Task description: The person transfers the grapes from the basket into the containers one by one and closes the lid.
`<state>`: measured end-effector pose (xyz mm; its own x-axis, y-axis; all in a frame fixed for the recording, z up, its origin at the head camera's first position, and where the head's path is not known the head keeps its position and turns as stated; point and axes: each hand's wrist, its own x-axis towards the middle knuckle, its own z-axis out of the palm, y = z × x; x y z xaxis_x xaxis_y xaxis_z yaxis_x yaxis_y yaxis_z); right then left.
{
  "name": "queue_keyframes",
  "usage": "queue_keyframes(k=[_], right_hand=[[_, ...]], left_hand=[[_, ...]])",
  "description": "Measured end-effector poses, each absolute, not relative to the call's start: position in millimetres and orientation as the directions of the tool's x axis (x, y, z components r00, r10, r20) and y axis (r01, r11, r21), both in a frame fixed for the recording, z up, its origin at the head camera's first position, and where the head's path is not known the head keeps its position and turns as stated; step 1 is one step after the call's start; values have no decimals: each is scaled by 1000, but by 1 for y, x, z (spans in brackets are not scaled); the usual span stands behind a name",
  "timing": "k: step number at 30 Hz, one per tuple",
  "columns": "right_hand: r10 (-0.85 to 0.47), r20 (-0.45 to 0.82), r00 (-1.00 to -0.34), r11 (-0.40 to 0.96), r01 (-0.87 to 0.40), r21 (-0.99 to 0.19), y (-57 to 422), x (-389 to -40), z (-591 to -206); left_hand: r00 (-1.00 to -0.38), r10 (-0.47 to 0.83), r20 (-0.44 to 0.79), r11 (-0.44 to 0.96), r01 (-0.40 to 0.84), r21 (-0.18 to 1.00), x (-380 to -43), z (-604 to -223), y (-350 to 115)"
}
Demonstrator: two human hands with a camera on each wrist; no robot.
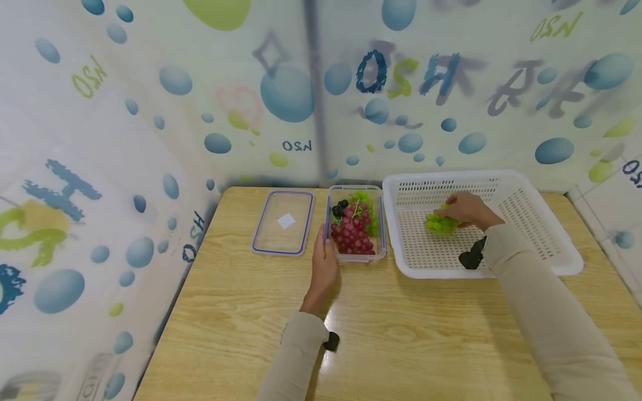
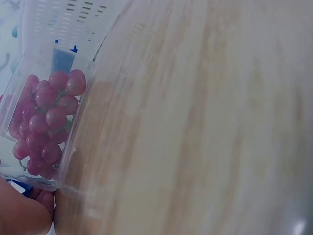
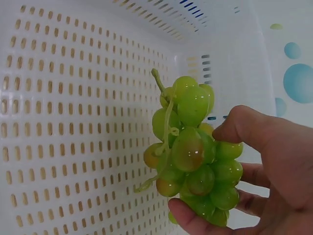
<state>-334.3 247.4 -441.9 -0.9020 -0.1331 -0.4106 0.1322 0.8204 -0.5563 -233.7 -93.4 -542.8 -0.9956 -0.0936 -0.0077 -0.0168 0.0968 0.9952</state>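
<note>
My right hand [image 1: 466, 209] grips a bunch of green grapes [image 3: 190, 147] inside the white perforated basket [image 1: 416, 272]. In the right wrist view the thumb and fingers curl round the bunch, and its stem points away from the palm. My left hand [image 1: 325, 264] rests along the left side of a clear plastic container [image 1: 358, 258], its fingers straight against the wall. Red grapes [image 1: 351, 231] fill the container's front, with dark grapes [image 1: 339, 209] at the back left and green grapes [image 1: 372, 223] along the right and back.
A clear lid [image 1: 271, 236] with a blue seal and a white label lies left of the container. The basket stands close to the container's right side. A patterned wall [image 1: 351, 128] rises behind the wooden table [image 1: 241, 312], and another stands at the left.
</note>
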Motion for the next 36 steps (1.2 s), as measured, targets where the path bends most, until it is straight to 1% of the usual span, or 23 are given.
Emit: queue_keyframes(k=[8,15,23,30,33,36], right_hand=[[-150,-322,-935,780,89,-619,236,-339,-424],[-136,-257,-957,736,76,-673,223,-341,-408],[-82,-72,-994,660,0,-751,211,-341,-396],[-15,55,-998,624,-52,-780,196,-341,-385],[-7,79,-997,580,-68,-811,186,-341,-381],[-13,72,-997,553,-67,-831,176,-342,-378]], left_hand=[[-995,-96,-31,79,-38,996,-233,-540,-94],[-995,-97,-5,108,-15,994,-233,-539,-93],[-996,-90,-18,113,-28,993,-234,-537,-93],[-997,-65,-38,109,-45,993,-223,-506,-95],[-997,-66,-50,95,-57,994,-222,-505,-95],[-996,-77,-39,78,-45,996,-225,-517,-93]])
